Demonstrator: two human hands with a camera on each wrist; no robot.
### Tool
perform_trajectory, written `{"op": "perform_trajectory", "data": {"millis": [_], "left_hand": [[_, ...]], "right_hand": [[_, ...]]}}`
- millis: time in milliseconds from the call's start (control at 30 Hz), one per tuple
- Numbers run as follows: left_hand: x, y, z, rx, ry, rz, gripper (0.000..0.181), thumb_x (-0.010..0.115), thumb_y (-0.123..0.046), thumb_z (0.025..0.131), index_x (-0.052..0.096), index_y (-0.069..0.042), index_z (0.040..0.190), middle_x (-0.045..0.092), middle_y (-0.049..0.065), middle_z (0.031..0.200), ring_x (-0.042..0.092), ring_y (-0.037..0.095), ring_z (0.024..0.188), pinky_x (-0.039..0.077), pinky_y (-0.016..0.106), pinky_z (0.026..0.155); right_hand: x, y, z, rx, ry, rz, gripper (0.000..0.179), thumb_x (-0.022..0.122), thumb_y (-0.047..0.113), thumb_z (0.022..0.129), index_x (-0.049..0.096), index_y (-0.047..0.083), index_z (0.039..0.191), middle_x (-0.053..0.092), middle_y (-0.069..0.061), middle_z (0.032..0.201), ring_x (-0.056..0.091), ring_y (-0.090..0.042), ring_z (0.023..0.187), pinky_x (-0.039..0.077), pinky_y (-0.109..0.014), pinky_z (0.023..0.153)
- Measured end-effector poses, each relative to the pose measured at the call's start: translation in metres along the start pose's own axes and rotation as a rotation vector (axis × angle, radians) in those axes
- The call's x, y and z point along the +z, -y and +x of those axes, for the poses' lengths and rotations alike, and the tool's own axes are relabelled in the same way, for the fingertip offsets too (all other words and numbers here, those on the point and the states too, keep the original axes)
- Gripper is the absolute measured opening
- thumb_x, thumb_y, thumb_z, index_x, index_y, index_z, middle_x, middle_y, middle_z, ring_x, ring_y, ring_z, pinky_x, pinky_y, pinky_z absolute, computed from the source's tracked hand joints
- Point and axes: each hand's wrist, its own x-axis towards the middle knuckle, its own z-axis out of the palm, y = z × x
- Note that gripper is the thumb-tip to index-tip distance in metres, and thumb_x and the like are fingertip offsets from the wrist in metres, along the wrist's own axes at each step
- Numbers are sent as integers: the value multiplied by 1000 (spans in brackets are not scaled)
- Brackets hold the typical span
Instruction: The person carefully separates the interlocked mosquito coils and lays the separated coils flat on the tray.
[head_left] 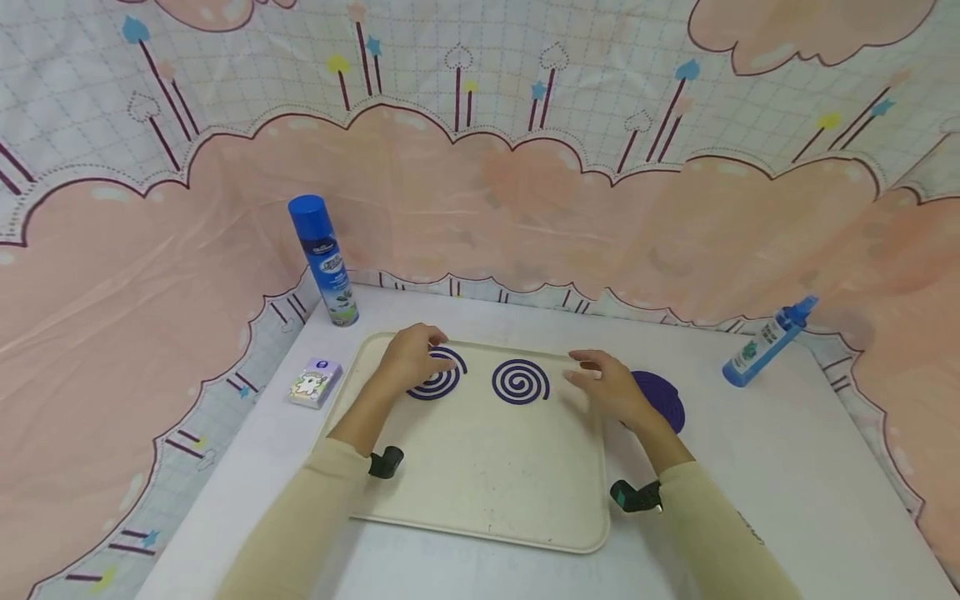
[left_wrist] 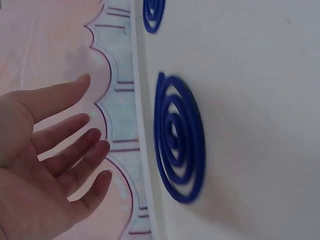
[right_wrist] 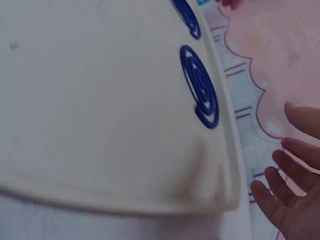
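Observation:
Two dark blue spiral mosquito coils lie flat on a cream tray (head_left: 487,467), side by side near its far edge. My left hand (head_left: 408,362) is over the left coil (left_wrist: 199,142) and partly hides it in the head view; the left wrist view shows loosely bent fingers holding nothing. The right coil (head_left: 521,383) lies uncovered near the middle of the far edge. Above the tray's far right corner is my right hand (head_left: 611,387), its fingers spread and nothing in them. Just beyond that hand, a stack of coils (head_left: 666,402) rests on the white table, partly hidden.
A blue spray can (head_left: 326,267) stands at the table's back left, with a small purple box (head_left: 315,382) in front of it. A blue bottle (head_left: 767,343) with a nozzle stands at the back right. A patterned curtain (head_left: 480,208) hangs behind the table.

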Motion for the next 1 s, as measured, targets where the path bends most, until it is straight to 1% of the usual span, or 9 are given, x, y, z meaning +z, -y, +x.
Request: {"op": "perform_trajectory", "data": {"millis": [100, 233, 367, 467, 667, 833, 1000], "left_hand": [[5, -14, 3, 52, -3, -16, 48, 81, -26, 88, 67, -4, 129, 68, 16, 128, 62, 32, 120, 52, 47, 105], [13, -32, 9, 95, -1, -53, 51, 81, -28, 88, 66, -5, 131, 66, 15, 130, 61, 32, 122, 53, 45, 104], [22, -49, 15, 148, -6, -72, 51, 81, -28, 88, 66, -5, 131, 67, 14, 128, 62, 30, 121, 53, 44, 104], [31, -62, 19, 186, -3, -95, 51, 81, -29, 88, 66, -6, 131, 68, 14, 128, 63, 30, 120, 54, 43, 105], [56, -91, 24, 243, 64, -139, 50, 78, -30, 91, 64, -7, 133, 66, 13, 130, 61, 28, 121, 53, 42, 106], [77, -114, 26, 288, 129, -127, 49, 78, -31, 91, 66, -8, 132, 68, 12, 128, 62, 24, 118, 54, 36, 104], [98, -132, 31, 327, 161, -110, 48, 79, -33, 90, 68, -9, 130, 70, 9, 127, 64, 20, 116, 54, 29, 99]], "right_hand": [[-13, -3, -4, -36, -26, -19, 53, 62, 29, 102, 51, 4, 147, 50, -22, 153, 48, -43, 142, 48, -56, 112], [-28, -11, -9, -73, -64, -62, 51, 63, 28, 101, 53, 3, 145, 55, -22, 149, 54, -43, 135, 50, -55, 110], [-42, -19, -16, -81, -101, -92, 51, 64, 28, 101, 54, 2, 144, 57, -24, 146, 58, -44, 131, 50, -56, 109], [-52, -26, -23, -85, -123, -98, 51, 63, 27, 101, 54, 0, 143, 57, -25, 145, 57, -45, 132, 50, -54, 109], [-72, -41, -43, -86, -166, -112, 51, 63, 28, 102, 54, -2, 142, 58, -26, 144, 55, -43, 134, 50, -51, 107], [-84, -51, -58, -71, -179, -130, 54, 61, 31, 103, 53, -3, 143, 57, -27, 144, 54, -44, 133, 50, -52, 105], [-87, -62, -62, -50, -183, -159, 56, 58, 34, 104, 51, -4, 145, 55, -28, 145, 53, -45, 133, 49, -54, 105]]}}
